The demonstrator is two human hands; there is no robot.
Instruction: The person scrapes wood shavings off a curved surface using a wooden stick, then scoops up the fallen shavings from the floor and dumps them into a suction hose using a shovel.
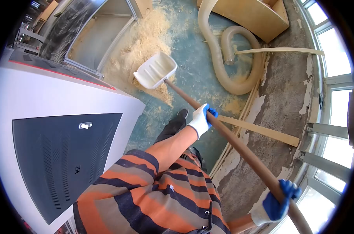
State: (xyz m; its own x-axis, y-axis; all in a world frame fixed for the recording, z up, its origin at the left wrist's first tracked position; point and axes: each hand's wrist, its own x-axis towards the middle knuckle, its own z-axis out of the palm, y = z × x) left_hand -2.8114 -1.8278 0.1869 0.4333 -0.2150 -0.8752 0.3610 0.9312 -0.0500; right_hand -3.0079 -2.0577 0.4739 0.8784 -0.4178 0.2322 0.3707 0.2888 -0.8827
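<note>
A shovel with a white scoop-shaped blade (156, 71) and a long brown handle (243, 147) runs diagonally across the head view. My left hand (202, 120), in a white and blue work glove, wraps round the handle's middle part. Farther up the shaft, at the lower right, my right hand (277, 202) grips it in the same kind of glove. The blade lies at the heap of pale sawdust (144, 41), its hollow side facing up with no load visible in it. Part of the sawdust is hidden under the blade.
A white machine cabinet (64, 93) with a dark door stands at left. An open metal-framed compartment (97, 39) borders the sawdust. A coiled hose (220, 58), a wooden box (247, 15) and wood strips (263, 132) lie at right, beside the wall and windows.
</note>
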